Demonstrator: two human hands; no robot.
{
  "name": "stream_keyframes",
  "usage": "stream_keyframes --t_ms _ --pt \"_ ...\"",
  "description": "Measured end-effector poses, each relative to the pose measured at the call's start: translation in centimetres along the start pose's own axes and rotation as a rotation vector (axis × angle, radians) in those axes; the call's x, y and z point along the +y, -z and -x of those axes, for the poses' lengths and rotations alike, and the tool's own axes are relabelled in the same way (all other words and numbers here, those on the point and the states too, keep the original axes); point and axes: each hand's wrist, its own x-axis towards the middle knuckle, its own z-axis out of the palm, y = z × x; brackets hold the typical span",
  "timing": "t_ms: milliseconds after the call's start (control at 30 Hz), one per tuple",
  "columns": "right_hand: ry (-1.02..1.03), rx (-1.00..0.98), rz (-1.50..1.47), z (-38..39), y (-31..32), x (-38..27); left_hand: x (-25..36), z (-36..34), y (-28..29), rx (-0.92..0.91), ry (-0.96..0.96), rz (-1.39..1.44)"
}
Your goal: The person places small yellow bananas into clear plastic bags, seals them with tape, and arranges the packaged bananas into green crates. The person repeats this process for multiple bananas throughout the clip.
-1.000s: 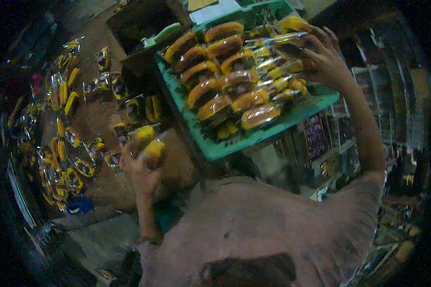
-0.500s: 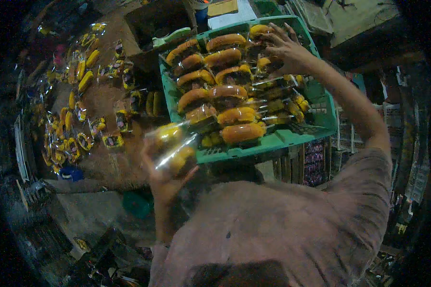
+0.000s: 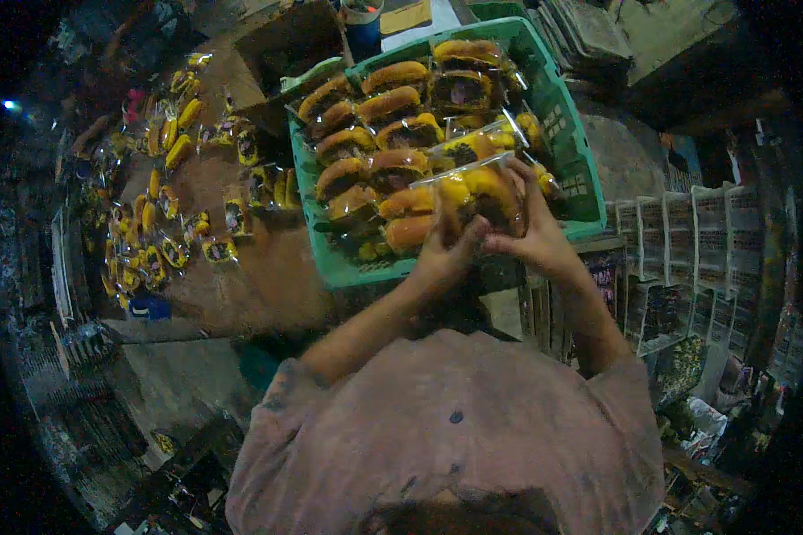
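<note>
A green plastic crate (image 3: 310,234) holds rows of long brown-and-yellow breads (image 3: 391,105) in clear wrappers. Over its near right part, a wrapped bread (image 3: 491,194) is gripped between my two hands. My left hand (image 3: 444,254) has it from the left and below, and my right hand (image 3: 537,230) from the right, thumbs close together. Some of my left fingers are hidden behind the bread. Just beyond it, another wrapped bread (image 3: 477,144) lies slanted on top of the others.
On the brown table (image 3: 263,285) to the left, many wrapped breads (image 3: 152,254) lie scattered. An open cardboard box (image 3: 290,49) and a blue container (image 3: 362,31) stand behind the crate. A small blue object (image 3: 150,308) sits at the table's near edge. Pale racks (image 3: 687,241) stand at right.
My left hand has brought wrapped bread from the crate's near left corner over the crate. My right hand has come back from the far right to meet it. The far right breads now lie more neatly.
</note>
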Motion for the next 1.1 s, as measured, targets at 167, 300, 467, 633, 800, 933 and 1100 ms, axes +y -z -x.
stream_keyframes --t_ms 167,300,467,633,800,933,1100 --pt "-0.047 -0.002 -0.147 0.9 5.5 -0.1 -0.9 -3.1 -0.8 -0.202 -0.182 -0.068" --pt "-0.183 0.153 -0.368 2.9 10.8 -0.6 1.7 -4.0 1.0 -0.360 -0.377 0.168" --pt "-0.136 0.185 -0.309 3.6 13.1 -1.6 4.0 -9.5 3.8 -0.241 -0.818 -1.440" --pt "-0.012 -0.065 0.042 1.9 13.4 -4.7 3.8 -15.9 3.9 -0.313 -0.935 -1.688" --pt "-0.053 -0.241 0.314 -0.1 12.4 -6.6 7.4 -18.6 3.6 -0.393 -0.547 -1.498" --pt "-0.035 -0.357 0.593 -3.8 11.2 -7.7 9.6 -20.8 4.4 -0.479 -1.013 -1.381" --pt "0.025 -0.517 0.830 -9.0 9.6 -6.6 8.8 -22.3 6.3 -0.410 -0.601 -1.115"
